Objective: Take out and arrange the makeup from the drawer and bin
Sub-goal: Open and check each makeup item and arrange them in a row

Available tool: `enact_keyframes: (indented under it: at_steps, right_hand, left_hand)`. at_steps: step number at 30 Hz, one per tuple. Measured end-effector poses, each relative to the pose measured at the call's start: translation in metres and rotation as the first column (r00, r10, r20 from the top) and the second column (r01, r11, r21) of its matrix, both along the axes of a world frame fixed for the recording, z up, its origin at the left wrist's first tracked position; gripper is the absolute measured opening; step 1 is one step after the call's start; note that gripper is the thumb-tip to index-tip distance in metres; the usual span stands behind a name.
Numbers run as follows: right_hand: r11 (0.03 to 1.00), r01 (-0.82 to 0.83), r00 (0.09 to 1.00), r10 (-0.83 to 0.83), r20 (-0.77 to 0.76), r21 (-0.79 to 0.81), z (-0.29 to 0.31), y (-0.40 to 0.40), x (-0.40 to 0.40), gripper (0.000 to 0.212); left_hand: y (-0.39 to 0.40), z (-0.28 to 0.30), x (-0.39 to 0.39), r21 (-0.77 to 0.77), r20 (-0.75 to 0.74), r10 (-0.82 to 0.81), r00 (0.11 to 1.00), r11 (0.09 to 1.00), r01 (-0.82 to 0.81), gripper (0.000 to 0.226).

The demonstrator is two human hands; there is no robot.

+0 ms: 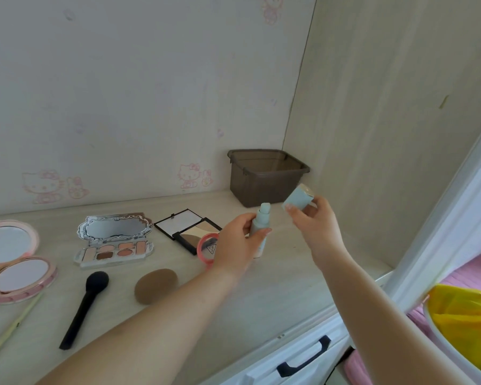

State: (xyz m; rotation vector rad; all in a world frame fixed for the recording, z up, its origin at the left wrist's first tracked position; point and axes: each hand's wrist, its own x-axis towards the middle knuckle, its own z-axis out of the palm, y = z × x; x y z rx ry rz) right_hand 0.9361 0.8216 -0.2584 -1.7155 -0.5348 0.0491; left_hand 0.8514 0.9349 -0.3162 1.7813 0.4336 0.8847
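Observation:
My left hand [238,244] grips a pale green pump bottle [260,226] upright above the desk, its nozzle bare. My right hand [313,220] holds the bottle's pale blue cap [299,198] just up and right of the nozzle, apart from it. The dark translucent bin [264,177] stands in the back corner behind both hands. On the desk lie an open eyeshadow palette [114,241], an open black contour palette [188,230], a pink round compact [207,248] partly behind my left hand, a brown sponge [155,284], a black brush [85,307] and an open pink mirror compact [14,259].
The drawer front with a black handle [303,357] sits below the desk's front edge. A thin yellow stick [11,326] lies at the left edge. At the right are a white post, pink fabric and a yellow bag [464,320] in a white container.

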Motion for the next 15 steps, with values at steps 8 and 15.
enact_keyframes:
  at_steps: [8,15]
  right_hand:
    - [0.977,0.019,1.000,-0.018,0.010,-0.214,-0.044,-0.005,0.018,0.045]
    - [0.933,0.013,1.000,-0.004,0.028,-0.360,-0.070,-0.003,0.026,0.051]
  left_hand:
    - [0.009,-0.012,0.008,-0.027,-0.059,0.027,0.998,0.999,-0.029,0.028]
    - [0.009,-0.011,0.013,-0.030,-0.071,0.035,0.997,0.999,-0.037,0.031]
